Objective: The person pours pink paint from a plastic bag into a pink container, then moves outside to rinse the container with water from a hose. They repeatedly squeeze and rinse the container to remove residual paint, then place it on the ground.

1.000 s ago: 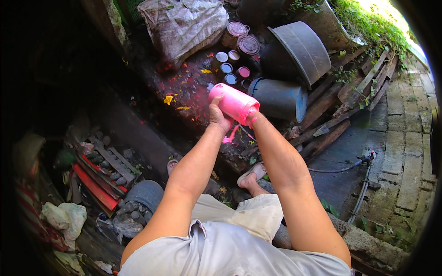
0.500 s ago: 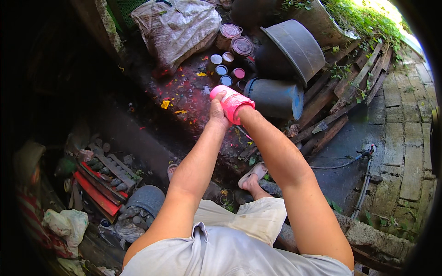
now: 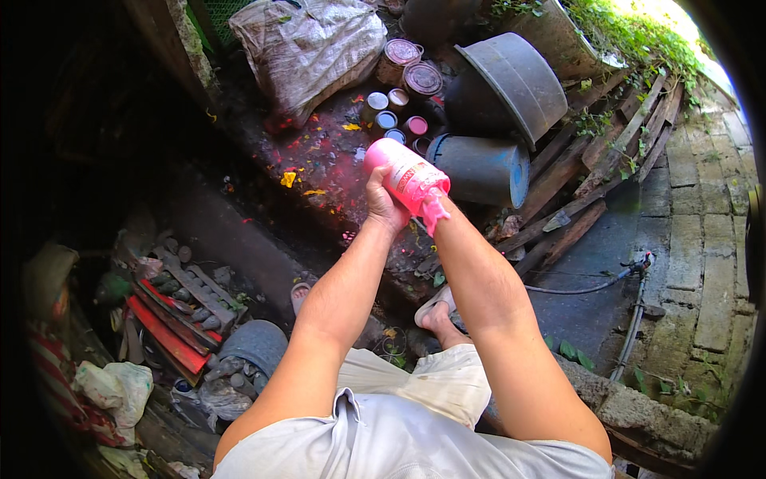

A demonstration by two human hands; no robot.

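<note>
My left hand [image 3: 386, 198] is wrapped round a bright pink jar [image 3: 405, 172] with a printed label, holding it tilted, its mouth toward my right arm. My right hand [image 3: 433, 209] is at the mouth, its visible part coated in wet-looking pink. The fingers of that hand are hidden by the jar and the coating. Just beyond the jar stand several small open paint cans, among them one with pink paint [image 3: 416, 125] and one with pale blue paint [image 3: 386, 120]. Larger paint-stained cans [image 3: 423, 78] stand behind them.
A dark bucket [image 3: 479, 169] lies on its side right of the cans, below a big black tub [image 3: 519, 84]. Planks [image 3: 614, 152] and a hose [image 3: 634, 295] are at the right. A dirty white sack [image 3: 315, 60] sits at the back. Clutter and a grey bucket [image 3: 254, 347] fill the lower left.
My right hand has drawn partly back from the jar's mouth, and pink coating now shows near the wrist. The jar has turned slightly in my left hand.
</note>
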